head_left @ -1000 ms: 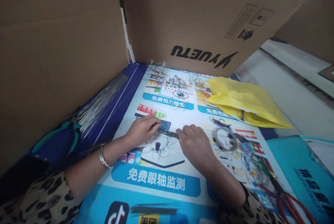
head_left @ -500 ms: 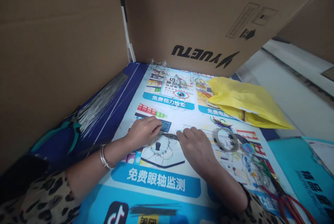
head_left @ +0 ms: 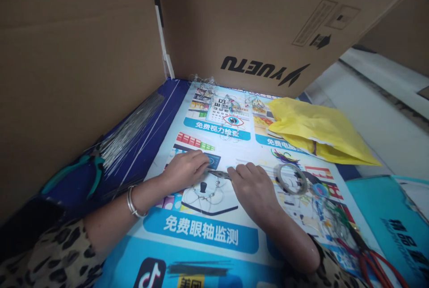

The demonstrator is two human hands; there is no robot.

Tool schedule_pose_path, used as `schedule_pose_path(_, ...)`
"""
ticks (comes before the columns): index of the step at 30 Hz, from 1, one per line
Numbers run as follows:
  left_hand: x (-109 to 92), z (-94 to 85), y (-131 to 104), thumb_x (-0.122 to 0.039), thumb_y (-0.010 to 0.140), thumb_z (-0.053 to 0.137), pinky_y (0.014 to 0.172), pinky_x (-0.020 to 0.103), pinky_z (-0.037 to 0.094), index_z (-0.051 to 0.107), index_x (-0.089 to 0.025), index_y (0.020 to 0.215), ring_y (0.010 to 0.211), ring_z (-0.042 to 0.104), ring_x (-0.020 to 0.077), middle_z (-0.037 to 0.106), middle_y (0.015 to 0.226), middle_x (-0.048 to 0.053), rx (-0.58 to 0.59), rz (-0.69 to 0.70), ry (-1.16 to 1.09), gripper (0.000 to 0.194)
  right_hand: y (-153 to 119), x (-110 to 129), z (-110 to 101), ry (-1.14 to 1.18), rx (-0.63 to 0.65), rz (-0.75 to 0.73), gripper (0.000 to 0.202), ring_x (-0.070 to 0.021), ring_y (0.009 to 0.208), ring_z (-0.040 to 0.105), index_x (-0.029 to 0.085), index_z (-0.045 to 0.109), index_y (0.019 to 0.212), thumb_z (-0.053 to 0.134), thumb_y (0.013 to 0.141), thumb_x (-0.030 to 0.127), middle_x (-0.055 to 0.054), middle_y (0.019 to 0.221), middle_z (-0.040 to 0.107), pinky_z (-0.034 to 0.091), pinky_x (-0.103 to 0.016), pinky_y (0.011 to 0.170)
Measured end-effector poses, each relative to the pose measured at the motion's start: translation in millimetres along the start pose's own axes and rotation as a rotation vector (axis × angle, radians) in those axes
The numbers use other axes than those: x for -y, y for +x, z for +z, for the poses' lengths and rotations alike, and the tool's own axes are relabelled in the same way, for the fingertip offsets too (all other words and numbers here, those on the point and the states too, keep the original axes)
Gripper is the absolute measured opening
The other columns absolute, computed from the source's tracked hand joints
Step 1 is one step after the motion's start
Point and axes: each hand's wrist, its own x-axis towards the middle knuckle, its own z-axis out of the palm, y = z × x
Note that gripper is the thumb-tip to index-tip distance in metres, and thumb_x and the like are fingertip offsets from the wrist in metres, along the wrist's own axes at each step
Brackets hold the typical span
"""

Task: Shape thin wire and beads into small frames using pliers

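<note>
My right hand (head_left: 253,189) is wrapped round a pair of pliers, and its dark narrow jaws (head_left: 219,174) point left. Closed in a pinch, my left hand (head_left: 186,171) sits right at the jaw tips. Below the jaws a thin wire with pale beads (head_left: 212,196) curves in loops over the printed poster (head_left: 201,230). Its upper end runs up toward my left fingertips, which hide the exact spot they pinch. The pliers' handles are covered by my right fist.
Teal-handled pliers (head_left: 97,169) and a bundle of straight wires (head_left: 134,129) lie at the left. At the right are a tape roll (head_left: 279,180), a yellow bag (head_left: 311,122) and red-handled scissors (head_left: 365,252). Cardboard walls (head_left: 201,19) stand behind, near tangled wire pieces (head_left: 231,104).
Both hands stay almost in place. The right hand and pliers have shifted very slightly right, and the view has moved a little.
</note>
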Motion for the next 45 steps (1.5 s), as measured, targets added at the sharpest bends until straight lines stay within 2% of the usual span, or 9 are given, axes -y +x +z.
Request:
schedule_pose_path(8,1,-0.7,1,-0.020,0.090,0.042,0.069,0.024,0.045,0.055,-0.017,0.088,0.079,0.059,0.0145,0.062,0.085,0.003,0.072,-0.088,-0.045,0.014,-1,-4,8,0.019,0.017,0.057,0.017,-0.0193,0.077,0.046,0.018,0.063,0.095,0.060,0.079,0.017,-0.004,0.080,0.059,0.027,-0.032,0.067)
schedule_pose_path(18,-3,2.8,-1,-0.020,0.090,0.038,0.060,0.027,0.041,0.049,-0.018,0.095,0.070,0.061,0.0183,0.064,0.078,0.003,0.243,-0.215,0.140,0.013,-3,-5,14,0.120,0.055,0.074,0.020,-0.0202,0.082,0.048,0.018,0.063,0.099,0.055,0.080,0.018,-0.005,0.085,0.061,0.030,-0.032,0.070)
schedule_pose_path(24,1,9.5,-6,-0.019,0.088,0.034,0.062,0.030,0.041,0.049,-0.017,0.096,0.071,0.060,0.0203,0.063,0.076,0.005,0.266,-0.175,0.137,0.016,-5,-6,15,0.151,0.029,0.068,0.023,-0.0204,0.084,0.048,0.018,0.063,0.100,0.058,0.078,0.018,-0.005,0.088,0.062,0.031,-0.033,0.072)
schedule_pose_path(31,-1,5.9,-2,-0.023,0.090,0.037,0.061,0.027,0.040,0.048,-0.018,0.095,0.070,0.060,0.0185,0.063,0.077,0.004,0.240,-0.264,0.072,0.012,-7,-7,18,0.183,0.004,0.070,0.024,-0.0191,0.085,0.048,0.018,0.063,0.101,0.057,0.077,0.017,-0.005,0.089,0.061,0.032,-0.032,0.073)
schedule_pose_path(35,-2,-1.5,0,-0.025,0.091,0.038,0.057,0.024,0.038,0.047,-0.019,0.091,0.068,0.059,0.0167,0.061,0.075,0.001,0.225,-0.219,-0.040,0.011,-7,-7,18,0.165,0.021,0.063,0.024,-0.0191,0.085,0.047,0.018,0.062,0.102,0.056,0.079,0.018,-0.005,0.088,0.060,0.031,-0.032,0.073)
schedule_pose_path(39,0,-3.6,0,-0.025,0.092,0.039,0.060,0.023,0.040,0.048,-0.019,0.087,0.069,0.057,0.0143,0.060,0.077,0.000,0.194,-0.152,-0.177,0.011,-6,-6,18,0.143,0.010,0.046,0.021,-0.0184,0.082,0.047,0.018,0.062,0.100,0.055,0.081,0.018,-0.006,0.084,0.059,0.030,-0.031,0.071)
schedule_pose_path(45,2,-1.5,-2,-0.026,0.092,0.039,0.067,0.024,0.043,0.052,-0.019,0.091,0.076,0.059,0.0151,0.062,0.082,0.001,0.220,-0.138,-0.213,0.016,-7,-5,17,0.064,0.028,0.019,0.021,-0.0193,0.081,0.045,0.019,0.061,0.102,0.053,0.083,0.017,-0.006,0.086,0.059,0.028,-0.033,0.070)
